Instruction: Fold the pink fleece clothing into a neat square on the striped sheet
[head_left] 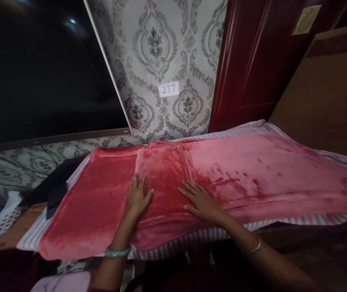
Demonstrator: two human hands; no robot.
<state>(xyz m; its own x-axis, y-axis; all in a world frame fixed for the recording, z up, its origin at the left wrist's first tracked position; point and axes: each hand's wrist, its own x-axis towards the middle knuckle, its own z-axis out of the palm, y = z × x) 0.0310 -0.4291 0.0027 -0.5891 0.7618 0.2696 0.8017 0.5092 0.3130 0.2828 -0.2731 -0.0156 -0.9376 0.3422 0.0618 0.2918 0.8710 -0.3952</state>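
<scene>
1. Pressing down at 7 o'clock with the left hand [137, 199], palm flat, fingers parted, gripping nothing, on the plush red blanket [164, 176].
2. Touching the same blanket at 5 o'clock with the right hand [203, 202], likewise flat and uncurled.
3. Spreading the blanket's red from 8 to 3 o'clock, over a striped cloth [321, 220].
4. Showing a card [169, 89] marked 277 at 12 o'clock on the patterned wall [188, 40].
</scene>
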